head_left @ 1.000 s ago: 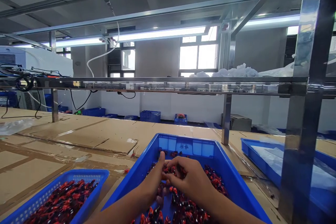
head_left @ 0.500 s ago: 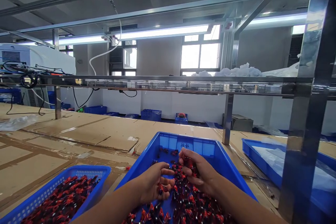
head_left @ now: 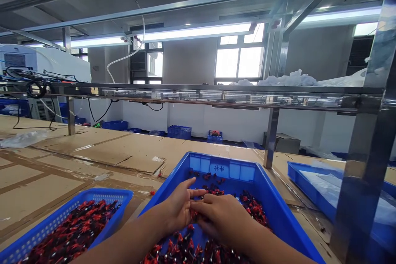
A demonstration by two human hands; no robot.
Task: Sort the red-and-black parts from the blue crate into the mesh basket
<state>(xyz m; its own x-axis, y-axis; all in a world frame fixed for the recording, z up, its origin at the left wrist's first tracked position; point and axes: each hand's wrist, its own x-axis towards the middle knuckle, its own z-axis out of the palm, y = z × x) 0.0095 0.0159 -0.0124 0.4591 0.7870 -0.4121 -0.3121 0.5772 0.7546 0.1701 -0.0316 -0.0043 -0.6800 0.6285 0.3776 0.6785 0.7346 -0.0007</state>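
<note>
My left hand [head_left: 181, 206] is cupped over a deep blue tray [head_left: 230, 169], thumb raised and index finger stretched toward the right hand. Small glossy red-and-black pieces [head_left: 194, 215] show between its curled fingers. My right hand [head_left: 221, 214], back upward, meets the left one with its fingers bent and pressed together; whatever they pinch is hidden. Many loose red-and-black pieces [head_left: 253, 208] lie in the tray around both hands, with more heaped near its front edge. What kind of part they are is too small to tell.
Left of the tray stands a perforated blue basket [head_left: 128, 196] full of similar pieces. On the right, another blue tray [head_left: 293, 169] holds white sheeting, behind a metal post [head_left: 355, 173]. Cardboard [head_left: 123, 154] covers the table. A metal shelf [head_left: 185, 93] crosses above.
My right hand has moved left and down to meet my left hand, its fingers closing. Pieces in the tray lie differently, with more bare tray floor in the middle. The view has shifted slightly.
</note>
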